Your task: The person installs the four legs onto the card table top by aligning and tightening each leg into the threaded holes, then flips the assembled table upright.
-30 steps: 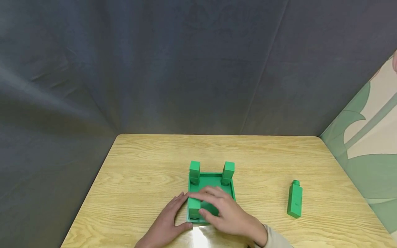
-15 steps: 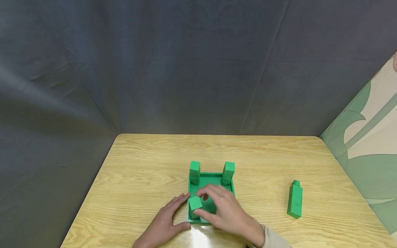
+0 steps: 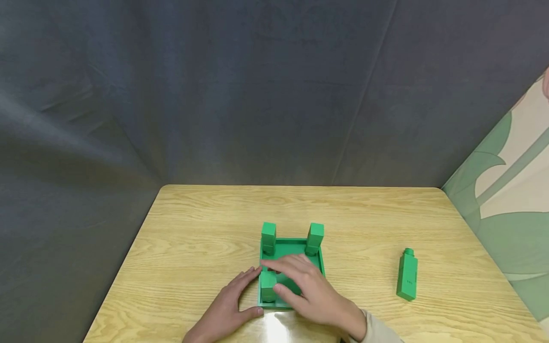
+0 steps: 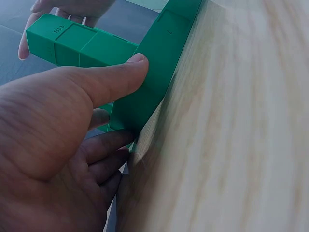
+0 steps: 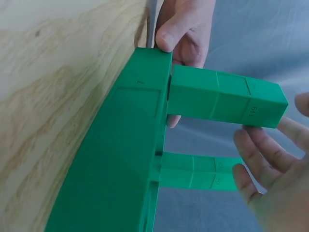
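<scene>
A shallow green square tray (image 3: 291,247) with a raised rim lies on the wooden table, and three square green posts stand in its corners. At the front-left corner, the left hand (image 3: 227,305) holds the tray, its thumb (image 4: 130,72) against the front wall and its fingers along the left side. The right hand (image 3: 310,290) is around the front-left post (image 3: 269,286), thumb and fingers spread apart. In the right wrist view its fingers (image 5: 260,150) are loosely bent right beside the post's numbered end. Upright at the back are the left post (image 3: 269,236) and the right post (image 3: 315,236).
A fourth green post (image 3: 407,278) with a round neck lies at the right of the wooden table (image 3: 193,228). Dark cloth (image 3: 257,95) hangs behind and to the left. A leaf-patterned cloth (image 3: 510,200) is on the right side.
The front-left post's top was turned askew half a second ago and is now square with the tray. The right hand's fingers have straightened out and spread from it. The left hand stays put.
</scene>
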### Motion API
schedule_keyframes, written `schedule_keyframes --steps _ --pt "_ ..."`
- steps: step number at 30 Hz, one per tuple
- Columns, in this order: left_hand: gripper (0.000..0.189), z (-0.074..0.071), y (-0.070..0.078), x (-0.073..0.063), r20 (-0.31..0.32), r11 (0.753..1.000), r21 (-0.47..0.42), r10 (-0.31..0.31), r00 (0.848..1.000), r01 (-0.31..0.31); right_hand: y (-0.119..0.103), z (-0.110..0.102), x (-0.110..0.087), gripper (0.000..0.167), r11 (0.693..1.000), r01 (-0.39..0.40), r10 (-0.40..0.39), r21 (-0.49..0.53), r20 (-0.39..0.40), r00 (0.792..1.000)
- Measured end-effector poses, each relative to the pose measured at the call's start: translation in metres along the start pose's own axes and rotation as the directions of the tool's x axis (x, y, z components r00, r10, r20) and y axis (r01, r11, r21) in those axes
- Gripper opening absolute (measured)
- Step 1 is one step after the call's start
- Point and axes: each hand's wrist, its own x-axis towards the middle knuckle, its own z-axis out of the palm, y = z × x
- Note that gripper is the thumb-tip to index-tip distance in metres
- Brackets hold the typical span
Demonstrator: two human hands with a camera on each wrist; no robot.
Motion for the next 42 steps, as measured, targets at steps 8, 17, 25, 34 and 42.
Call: schedule_keyframes --steps 8,17,25,34,42 --pt "0.088 0.0 0.002 -0.001 0.002 1.0 0.002 -0.004 1.0 0.004 0.003 -0.003 -0.001 0.04 0.999 0.028 -0.029 0.017 0.057 0.998" --pt "0.088 0.0 0.002 -0.001 -0.005 1.0 -0.002 0.006 1.0 -0.006 0.001 -0.002 0.001 0.032 0.999 -0.032 0.032 0.004 -0.003 0.999" --pt "0.088 0.0 0.002 -0.001 -0.009 1.0 0.0 0.005 1.0 -0.005 0.001 0.006 0.002 0.042 0.995 -0.054 0.045 -0.085 -0.106 0.993" --pt "0.087 0.0 0.002 -0.001 0.004 1.0 0.007 0.002 1.0 -0.002 -0.001 -0.002 0.0 0.045 0.998 -0.056 0.055 0.023 0.041 0.998" --pt "0.089 0.0 0.002 0.0 0.012 1.0 -0.001 -0.01 1.0 0.011 0.007 -0.008 0.0 0.046 0.994 0.011 -0.028 0.111 0.148 0.989"
